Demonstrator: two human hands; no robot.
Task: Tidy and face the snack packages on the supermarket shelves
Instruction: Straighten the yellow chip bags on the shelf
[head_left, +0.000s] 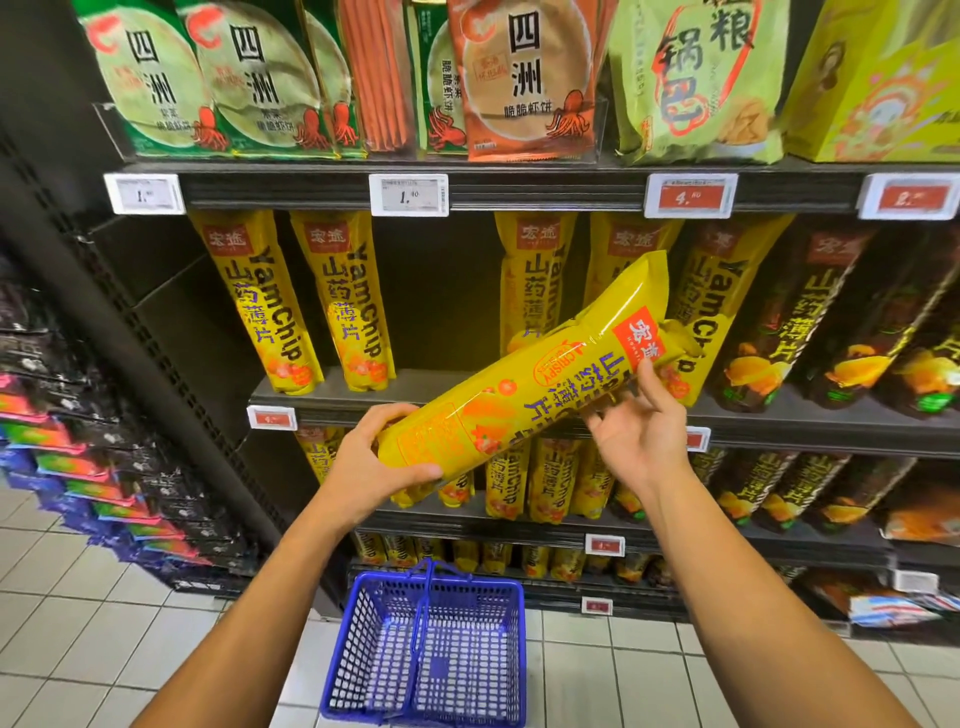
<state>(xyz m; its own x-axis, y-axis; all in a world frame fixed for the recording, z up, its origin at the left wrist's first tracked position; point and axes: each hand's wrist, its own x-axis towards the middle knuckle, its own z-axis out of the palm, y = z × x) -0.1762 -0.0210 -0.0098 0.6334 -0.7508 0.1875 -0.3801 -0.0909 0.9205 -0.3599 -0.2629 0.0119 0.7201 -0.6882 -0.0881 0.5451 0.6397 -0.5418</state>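
Left hand grips the slanted yam chip pack by its lower end; right hand, fingers loosely spread, steadies its upper half below the shelf gap.

free: shelf gap | flanks: yam chip packs left, right

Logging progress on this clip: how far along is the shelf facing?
Done: two yellow YamChip packs stand upright at the shelf's left, more to the right. In hand: the left hand grips the bottom of a yellow yam chip pack, tilted, while the right hand touches it near the top. Left: fill the dark gap in the row.
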